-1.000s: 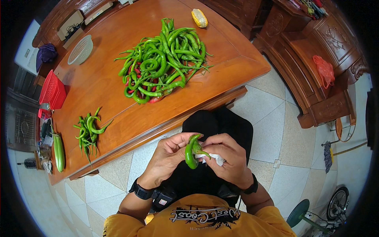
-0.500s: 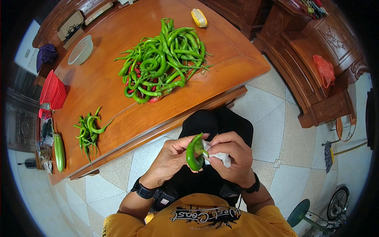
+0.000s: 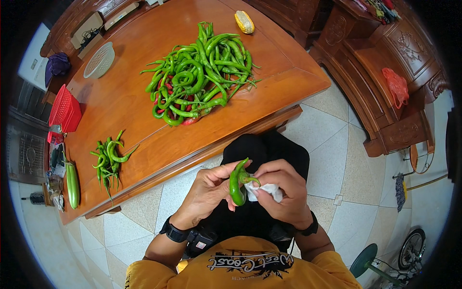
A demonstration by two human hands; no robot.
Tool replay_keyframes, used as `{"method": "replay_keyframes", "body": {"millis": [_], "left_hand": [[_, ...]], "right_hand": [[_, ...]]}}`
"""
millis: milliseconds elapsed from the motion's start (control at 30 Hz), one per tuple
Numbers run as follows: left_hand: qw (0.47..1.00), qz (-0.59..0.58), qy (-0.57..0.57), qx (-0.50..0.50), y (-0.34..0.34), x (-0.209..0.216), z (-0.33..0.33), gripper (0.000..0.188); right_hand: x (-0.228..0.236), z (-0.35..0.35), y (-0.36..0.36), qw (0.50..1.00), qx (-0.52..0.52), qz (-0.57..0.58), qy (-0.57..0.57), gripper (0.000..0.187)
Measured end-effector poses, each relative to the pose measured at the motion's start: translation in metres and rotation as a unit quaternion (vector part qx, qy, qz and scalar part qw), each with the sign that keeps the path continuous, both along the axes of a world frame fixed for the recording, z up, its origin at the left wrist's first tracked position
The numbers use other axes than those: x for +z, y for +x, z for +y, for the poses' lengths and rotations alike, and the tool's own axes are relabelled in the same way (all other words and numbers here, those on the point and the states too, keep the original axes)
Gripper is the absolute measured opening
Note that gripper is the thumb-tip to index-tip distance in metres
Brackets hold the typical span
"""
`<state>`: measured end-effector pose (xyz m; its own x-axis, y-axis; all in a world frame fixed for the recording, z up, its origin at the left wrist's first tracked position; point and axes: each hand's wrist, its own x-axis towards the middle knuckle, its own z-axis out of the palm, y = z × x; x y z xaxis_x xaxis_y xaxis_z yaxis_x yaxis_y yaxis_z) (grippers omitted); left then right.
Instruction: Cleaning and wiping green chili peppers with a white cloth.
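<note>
Above my lap, a curved green chili pepper (image 3: pixel 236 185) is gripped in my left hand (image 3: pixel 208 190), its stem pointing toward the right. My right hand (image 3: pixel 285 192) pinches a crumpled white tissue (image 3: pixel 269 191) and holds it against the pepper near the stem. Beyond my hands, a large heap of long green peppers (image 3: pixel 197 72) lies on the wooden table (image 3: pixel 163 149), with some red peppers (image 3: pixel 190 120) showing among them. To the left, a smaller bunch of green peppers (image 3: pixel 109 159) sits close to the table's near edge.
Along the table's left side are a long pale-green gourd (image 3: pixel 72 185), a red basket (image 3: pixel 67 111) and a white colander (image 3: pixel 99 60). A corn cob (image 3: pixel 244 22) lies at the far edge. Right of the table stands a carved wooden bench (image 3: pixel 375 62) with a red plastic bag (image 3: pixel 395 86).
The pepper has turned a little in my left hand, its stem swinging slightly right and its upper end rising. My right hand keeps the tissue against it.
</note>
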<state>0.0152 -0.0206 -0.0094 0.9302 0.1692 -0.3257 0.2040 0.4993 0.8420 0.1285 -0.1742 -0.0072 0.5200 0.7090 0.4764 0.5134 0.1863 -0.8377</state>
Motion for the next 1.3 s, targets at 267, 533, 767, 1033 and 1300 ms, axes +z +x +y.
{"method": "replay_keyframes", "body": {"millis": [267, 533, 767, 1033, 1300], "left_hand": [[1.0, 0.001, 0.018, -0.019, 0.0, 0.0, -0.003, 0.036], [0.999, -0.034, 0.005, -0.032, -0.002, 0.002, 0.002, 0.046], [1.0, -0.009, 0.012, -0.005, 0.002, 0.01, 0.003, 0.041], [1.0, -0.003, 0.02, -0.001, 0.001, 0.012, 0.0, 0.039], [1.0, 0.003, 0.0, 0.0, 0.0, 0.006, 0.002, 0.03]], "right_hand": [[0.0, 0.002, 0.004, 0.999, -0.041, -0.007, 0.027, 0.023], [-0.004, 0.0, 0.002, 0.998, -0.003, 0.014, -0.063, 0.022], [-0.006, -0.006, 0.002, 0.992, 0.044, 0.106, -0.045, 0.02], [-0.011, -0.006, 0.001, 0.989, -0.007, 0.141, -0.032, 0.02], [-0.01, -0.009, -0.002, 0.952, 0.022, 0.305, 0.026, 0.023]]}}
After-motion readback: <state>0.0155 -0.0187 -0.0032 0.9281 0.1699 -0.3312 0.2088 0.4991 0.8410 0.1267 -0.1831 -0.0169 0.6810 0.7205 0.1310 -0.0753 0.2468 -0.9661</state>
